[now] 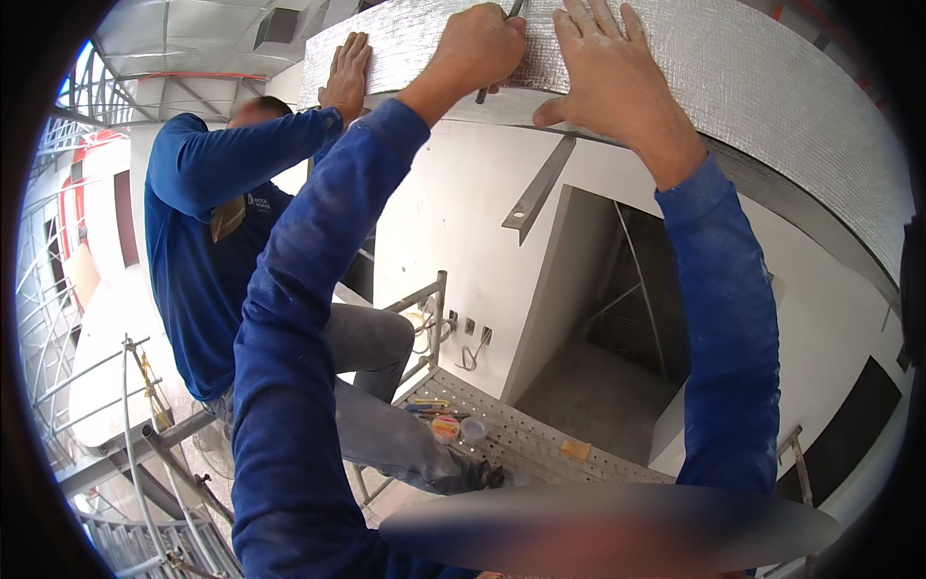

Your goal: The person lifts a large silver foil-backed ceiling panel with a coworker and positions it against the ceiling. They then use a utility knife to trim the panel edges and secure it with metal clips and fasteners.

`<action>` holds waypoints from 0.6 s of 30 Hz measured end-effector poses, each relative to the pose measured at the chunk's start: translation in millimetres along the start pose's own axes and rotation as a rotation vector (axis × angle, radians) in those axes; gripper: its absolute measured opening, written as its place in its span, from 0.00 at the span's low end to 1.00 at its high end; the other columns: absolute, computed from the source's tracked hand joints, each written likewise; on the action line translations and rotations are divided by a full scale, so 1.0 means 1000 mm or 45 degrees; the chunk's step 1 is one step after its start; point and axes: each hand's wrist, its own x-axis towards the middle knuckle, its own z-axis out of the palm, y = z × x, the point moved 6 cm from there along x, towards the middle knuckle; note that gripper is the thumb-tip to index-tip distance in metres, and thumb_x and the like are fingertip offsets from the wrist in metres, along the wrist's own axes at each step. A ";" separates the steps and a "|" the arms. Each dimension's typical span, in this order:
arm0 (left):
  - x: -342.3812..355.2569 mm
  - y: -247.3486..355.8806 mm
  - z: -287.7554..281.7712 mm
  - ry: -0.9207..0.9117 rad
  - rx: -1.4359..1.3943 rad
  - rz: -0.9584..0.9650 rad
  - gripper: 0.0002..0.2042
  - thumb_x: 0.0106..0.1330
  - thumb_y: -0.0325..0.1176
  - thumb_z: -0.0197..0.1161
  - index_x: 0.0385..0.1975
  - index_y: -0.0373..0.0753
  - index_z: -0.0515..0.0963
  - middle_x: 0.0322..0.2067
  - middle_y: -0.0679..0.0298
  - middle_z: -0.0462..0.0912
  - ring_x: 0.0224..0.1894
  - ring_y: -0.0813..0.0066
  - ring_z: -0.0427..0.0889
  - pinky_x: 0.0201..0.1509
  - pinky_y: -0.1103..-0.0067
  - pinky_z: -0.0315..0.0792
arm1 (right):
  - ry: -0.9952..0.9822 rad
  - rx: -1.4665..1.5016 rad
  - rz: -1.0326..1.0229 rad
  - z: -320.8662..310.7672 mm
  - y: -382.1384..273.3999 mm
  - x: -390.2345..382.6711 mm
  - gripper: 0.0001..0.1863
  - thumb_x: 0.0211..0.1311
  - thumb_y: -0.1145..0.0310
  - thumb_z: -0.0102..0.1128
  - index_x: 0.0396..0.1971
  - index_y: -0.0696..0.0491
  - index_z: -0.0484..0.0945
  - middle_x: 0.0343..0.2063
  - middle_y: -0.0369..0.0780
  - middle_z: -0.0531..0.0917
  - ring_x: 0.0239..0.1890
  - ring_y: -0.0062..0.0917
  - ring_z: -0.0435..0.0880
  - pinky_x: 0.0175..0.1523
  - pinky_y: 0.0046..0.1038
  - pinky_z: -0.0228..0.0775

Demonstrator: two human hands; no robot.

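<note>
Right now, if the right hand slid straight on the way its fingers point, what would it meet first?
The right hand lies flat on the silver foil-faced duct insulation, fingers pointing up toward the picture's top edge. It would meet only more insulation, as far as the view shows.

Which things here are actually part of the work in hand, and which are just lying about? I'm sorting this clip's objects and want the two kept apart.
In hand:
- silver insulated duct
- thin dark tool, gripped in the left hand
- right hand, flat on the duct
- co-worker's hand, also on the duct

Lying about on the scaffold platform:
- tape rolls
- yellow block
- small hand tools
</note>
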 end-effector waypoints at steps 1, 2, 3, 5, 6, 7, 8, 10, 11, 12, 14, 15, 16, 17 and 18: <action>-0.005 0.003 -0.004 -0.047 0.140 0.039 0.13 0.73 0.36 0.61 0.42 0.30 0.83 0.31 0.48 0.86 0.27 0.66 0.86 0.31 0.72 0.79 | 0.053 -0.048 -0.005 0.000 0.000 -0.005 0.54 0.36 0.47 0.83 0.60 0.70 0.72 0.64 0.59 0.72 0.72 0.52 0.65 0.77 0.51 0.49; -0.015 0.022 -0.020 0.175 0.252 0.458 0.17 0.74 0.36 0.54 0.31 0.25 0.80 0.19 0.52 0.84 0.20 0.58 0.86 0.24 0.66 0.81 | 0.111 -0.100 -0.009 0.000 -0.001 -0.009 0.53 0.38 0.48 0.83 0.60 0.70 0.72 0.64 0.59 0.73 0.71 0.51 0.66 0.77 0.52 0.49; -0.017 0.016 -0.019 0.014 0.156 0.323 0.17 0.74 0.36 0.53 0.31 0.25 0.80 0.20 0.53 0.84 0.20 0.61 0.86 0.24 0.67 0.81 | 0.095 -0.088 -0.005 0.001 -0.001 -0.014 0.51 0.40 0.49 0.82 0.60 0.69 0.73 0.64 0.58 0.73 0.71 0.51 0.66 0.77 0.52 0.50; -0.025 0.000 -0.017 -0.299 -0.032 0.040 0.18 0.74 0.36 0.52 0.31 0.25 0.80 0.20 0.54 0.84 0.20 0.65 0.86 0.23 0.70 0.80 | 0.065 -0.056 -0.005 0.000 -0.004 -0.029 0.46 0.44 0.52 0.80 0.59 0.68 0.74 0.63 0.56 0.74 0.71 0.50 0.67 0.77 0.52 0.50; -0.030 -0.010 -0.022 -0.273 -0.089 -0.093 0.18 0.75 0.37 0.52 0.32 0.27 0.80 0.22 0.55 0.84 0.21 0.69 0.84 0.22 0.72 0.78 | 0.082 -0.049 -0.006 -0.002 -0.005 -0.035 0.44 0.45 0.53 0.80 0.59 0.67 0.75 0.63 0.56 0.75 0.71 0.50 0.67 0.77 0.52 0.51; -0.032 -0.012 -0.025 -0.170 -0.114 -0.065 0.18 0.75 0.38 0.52 0.33 0.28 0.80 0.22 0.55 0.84 0.21 0.69 0.84 0.23 0.73 0.78 | 0.096 -0.043 -0.004 -0.006 -0.006 -0.041 0.42 0.47 0.55 0.79 0.59 0.66 0.75 0.63 0.55 0.75 0.71 0.49 0.67 0.76 0.52 0.51; -0.033 -0.017 -0.027 -0.067 -0.142 -0.036 0.18 0.75 0.38 0.52 0.33 0.28 0.80 0.23 0.55 0.84 0.22 0.70 0.84 0.24 0.74 0.78 | 0.108 -0.040 -0.002 -0.008 -0.007 -0.046 0.40 0.48 0.56 0.78 0.58 0.66 0.76 0.63 0.54 0.76 0.71 0.49 0.68 0.76 0.52 0.51; -0.037 -0.029 -0.028 0.144 -0.206 0.099 0.14 0.75 0.36 0.54 0.35 0.32 0.81 0.26 0.56 0.85 0.24 0.71 0.83 0.29 0.75 0.78 | 0.152 -0.018 -0.019 -0.010 -0.009 -0.052 0.36 0.49 0.58 0.77 0.56 0.63 0.79 0.62 0.52 0.77 0.70 0.47 0.69 0.76 0.52 0.52; -0.039 -0.034 -0.029 0.281 -0.180 0.201 0.12 0.74 0.34 0.55 0.35 0.32 0.82 0.26 0.56 0.85 0.25 0.71 0.84 0.31 0.75 0.78 | 0.180 -0.010 -0.026 -0.011 -0.009 -0.055 0.33 0.50 0.59 0.76 0.54 0.62 0.80 0.61 0.51 0.78 0.69 0.46 0.70 0.76 0.52 0.53; -0.043 -0.041 -0.029 0.419 -0.152 0.303 0.11 0.74 0.32 0.55 0.36 0.32 0.82 0.26 0.56 0.85 0.26 0.71 0.84 0.33 0.75 0.78 | 0.229 -0.004 -0.018 -0.011 -0.009 -0.057 0.31 0.50 0.60 0.76 0.53 0.61 0.82 0.60 0.51 0.79 0.68 0.46 0.71 0.75 0.51 0.53; -0.056 -0.056 -0.024 0.687 -0.112 0.473 0.06 0.68 0.26 0.65 0.40 0.33 0.84 0.33 0.56 0.86 0.35 0.65 0.85 0.41 0.72 0.78 | 0.325 0.012 0.000 -0.008 -0.009 -0.060 0.26 0.51 0.62 0.74 0.50 0.59 0.84 0.57 0.49 0.81 0.67 0.44 0.73 0.74 0.51 0.55; -0.064 -0.058 -0.017 0.702 -0.031 0.630 0.08 0.68 0.28 0.65 0.43 0.33 0.84 0.36 0.55 0.86 0.39 0.65 0.85 0.45 0.72 0.78 | 0.376 -0.003 -0.034 -0.007 -0.009 -0.062 0.24 0.51 0.63 0.73 0.48 0.59 0.85 0.55 0.49 0.82 0.65 0.44 0.74 0.73 0.50 0.57; -0.073 -0.059 -0.011 0.714 0.048 0.788 0.11 0.69 0.31 0.65 0.46 0.34 0.84 0.40 0.54 0.86 0.43 0.64 0.86 0.49 0.72 0.79 | 0.426 -0.020 -0.066 -0.005 -0.008 -0.062 0.22 0.51 0.64 0.73 0.46 0.58 0.86 0.54 0.48 0.83 0.64 0.43 0.75 0.72 0.50 0.59; -0.080 -0.058 -0.005 0.727 0.128 0.948 0.13 0.69 0.34 0.66 0.49 0.35 0.84 0.44 0.53 0.87 0.47 0.63 0.86 0.52 0.72 0.79 | 0.479 -0.039 -0.100 -0.003 -0.006 -0.062 0.20 0.51 0.65 0.72 0.45 0.57 0.86 0.52 0.48 0.83 0.62 0.43 0.77 0.71 0.50 0.61; -0.082 -0.067 0.003 0.641 0.027 0.843 0.18 0.66 0.36 0.71 0.55 0.40 0.84 0.53 0.57 0.84 0.60 0.60 0.79 0.64 0.70 0.71 | 0.538 -0.051 -0.112 0.000 -0.005 -0.062 0.20 0.51 0.65 0.72 0.44 0.58 0.86 0.52 0.48 0.84 0.61 0.43 0.78 0.70 0.50 0.63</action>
